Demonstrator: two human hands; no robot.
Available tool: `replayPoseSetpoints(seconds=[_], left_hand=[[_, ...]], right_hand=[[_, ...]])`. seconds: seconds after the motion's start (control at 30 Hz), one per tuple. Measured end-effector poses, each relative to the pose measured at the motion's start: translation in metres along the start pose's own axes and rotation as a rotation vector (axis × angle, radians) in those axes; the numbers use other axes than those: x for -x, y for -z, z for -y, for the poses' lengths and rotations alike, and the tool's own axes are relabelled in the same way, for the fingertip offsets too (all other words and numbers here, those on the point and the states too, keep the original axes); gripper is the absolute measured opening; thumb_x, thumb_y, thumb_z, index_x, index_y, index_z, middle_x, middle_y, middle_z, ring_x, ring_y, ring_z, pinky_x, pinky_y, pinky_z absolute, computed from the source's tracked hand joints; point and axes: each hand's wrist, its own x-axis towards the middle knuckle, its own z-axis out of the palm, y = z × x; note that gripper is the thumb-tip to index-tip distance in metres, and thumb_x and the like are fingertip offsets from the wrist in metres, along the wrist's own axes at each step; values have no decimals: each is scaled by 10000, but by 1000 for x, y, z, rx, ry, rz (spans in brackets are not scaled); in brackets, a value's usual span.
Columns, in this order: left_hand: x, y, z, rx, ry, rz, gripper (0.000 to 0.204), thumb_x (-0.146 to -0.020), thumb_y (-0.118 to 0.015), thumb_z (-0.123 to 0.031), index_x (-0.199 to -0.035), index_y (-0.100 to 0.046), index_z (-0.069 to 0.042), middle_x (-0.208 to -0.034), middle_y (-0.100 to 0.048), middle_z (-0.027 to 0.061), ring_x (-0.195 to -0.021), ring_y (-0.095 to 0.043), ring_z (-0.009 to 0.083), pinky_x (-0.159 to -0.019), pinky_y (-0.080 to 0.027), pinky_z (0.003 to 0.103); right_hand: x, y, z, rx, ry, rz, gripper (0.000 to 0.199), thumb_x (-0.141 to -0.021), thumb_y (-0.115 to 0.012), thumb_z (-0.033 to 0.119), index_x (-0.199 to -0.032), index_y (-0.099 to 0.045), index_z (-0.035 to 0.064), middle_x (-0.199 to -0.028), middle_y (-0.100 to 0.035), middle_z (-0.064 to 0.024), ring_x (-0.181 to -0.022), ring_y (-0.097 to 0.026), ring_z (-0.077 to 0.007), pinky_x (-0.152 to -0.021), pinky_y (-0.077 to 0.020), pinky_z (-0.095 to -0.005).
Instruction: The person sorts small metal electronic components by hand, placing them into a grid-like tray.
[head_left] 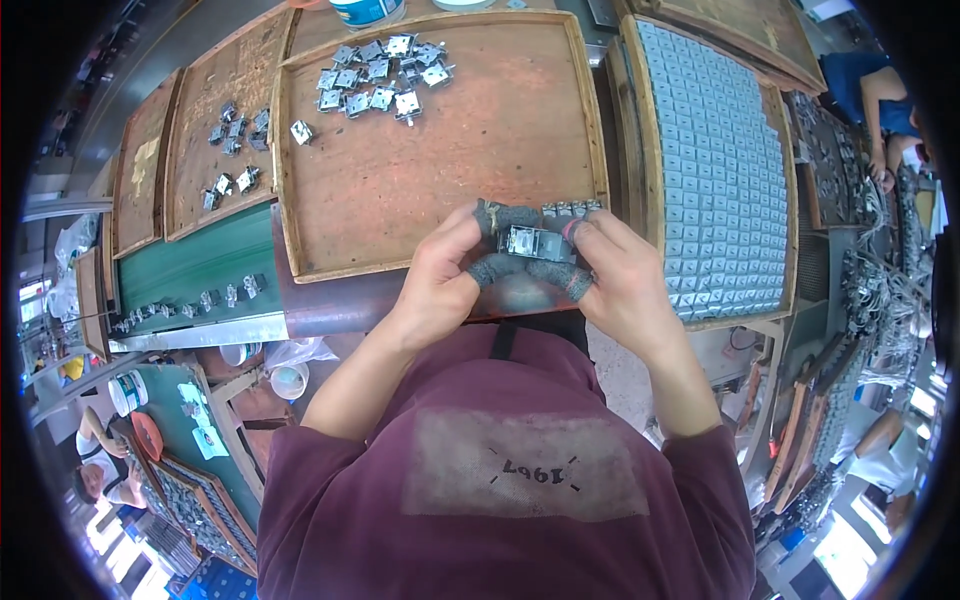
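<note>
A small boxy metal part (pixel 536 243), silver at one end and grey at the other, is held level between my two hands near the front edge of the wooden tray (pixel 450 200). My left hand (pixel 442 268) pinches its left end, with grey knit covers on the thumb and finger. The right end is gripped by my right hand (pixel 622 275), its fingers covered the same way. Just beyond my right fingertips a short row of similar metal parts (pixel 570 209) lies in the tray corner. A loose cluster of these metal parts (pixel 378 70) sits at the tray's far left.
On the right stands a wooden tray (pixel 790 250) packed with rows of grey blocks. Smaller trays (pixel 185 150) and a green belt (pixel 190 265) with several parts lie to the left. A blue-and-white tub (pixel 367 12) stands behind. Other people work at both sides.
</note>
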Motion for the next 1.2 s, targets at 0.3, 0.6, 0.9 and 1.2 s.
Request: replayPoseSetpoints(seconds=[0.3, 0.6, 0.9, 1.2], left_hand=[[-6, -15, 6, -95, 52, -88, 442, -873, -574, 91, -1310, -552, 23, -1261, -524, 81, -1172, -554, 189, -989, -458, 312], [-7, -25, 0, -273, -64, -66, 631, -795, -640, 62, -1399, -467, 7, -1267, -501, 128, -1184, -539, 226, -964, -457, 301], [-18, -23, 24, -383, -313, -102, 728, -651, -785, -107, -1322, -530, 15, -1213, -568, 206, -1077, -585, 362, -920, -480, 411], [-28, -37, 27, -577, -567, -125, 675, -636, -795, -198, -1247, -592, 6, -1048, -655, 170, -860, -653, 344, -776, -536, 406]], right_hand=[[8, -25, -20, 139, 78, -83, 331, -640, -688, -52, -964, -619, -35, -879, -593, -146, -792, -627, -351, -663, -520, -417], [9, -24, -17, 126, 2, -37, 284, -699, -657, -23, -980, -625, -38, -847, -580, -152, -799, -627, -338, -675, -521, -413], [-1, -15, -22, -209, -273, 78, 377, -776, -744, 242, -1015, -626, -26, -922, -627, -186, -819, -631, -365, -708, -510, -440], [13, -15, -35, -345, -307, 211, 422, -782, -742, 373, -978, -648, 12, -845, -667, -186, -805, -650, -369, -699, -507, -427]])
